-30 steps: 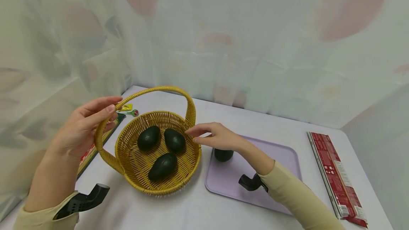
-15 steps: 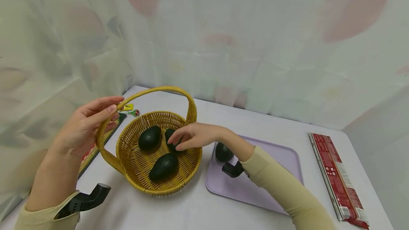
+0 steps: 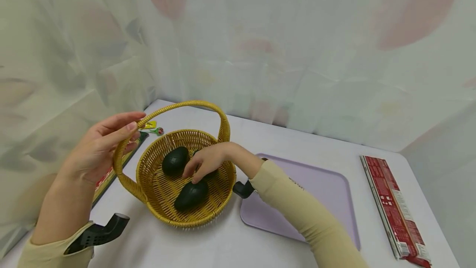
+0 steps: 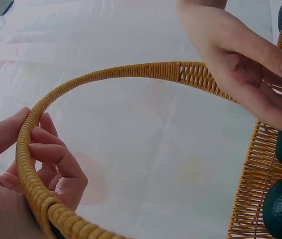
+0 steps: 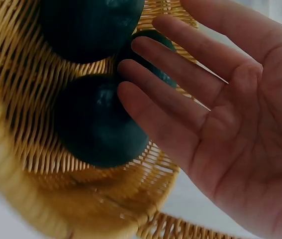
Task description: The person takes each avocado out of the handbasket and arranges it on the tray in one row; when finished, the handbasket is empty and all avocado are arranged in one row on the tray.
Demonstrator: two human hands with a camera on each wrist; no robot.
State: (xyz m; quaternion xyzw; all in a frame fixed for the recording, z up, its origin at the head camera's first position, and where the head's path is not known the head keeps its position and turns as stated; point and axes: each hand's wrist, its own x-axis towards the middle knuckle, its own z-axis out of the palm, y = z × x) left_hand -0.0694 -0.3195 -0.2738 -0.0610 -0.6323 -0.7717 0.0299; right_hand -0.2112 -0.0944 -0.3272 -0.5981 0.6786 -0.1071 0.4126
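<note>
A yellow woven basket [image 3: 150,206] holds three dark green avocados. One avocado [image 3: 175,161] lies at the back left and another avocado [image 3: 191,195] at the front. The third, on the right, is mostly hidden under my right hand [image 3: 209,159]. My left hand [image 3: 97,142] grips the left side of the arched handle [image 4: 131,70], fingers and thumb curled round it. In the right wrist view, the fingers [image 5: 155,112] of my right hand are extended with nothing held, the fingertips right at the avocados [image 5: 101,122].
To the right lies a lilac tray [image 3: 316,181], partly covered by my right sleeve [image 3: 293,202]. Beyond it is a long red packet [image 3: 394,206]. Behind my left hand are another long packet [image 3: 108,183], a small yellow wrapper [image 3: 150,125] and a small red-and-green item [image 3: 159,130].
My right hand has moved left from the basket's right rim to over the avocados. The avocado on the tray is now hidden behind my sleeve. My left hand keeps its grip on the handle.
</note>
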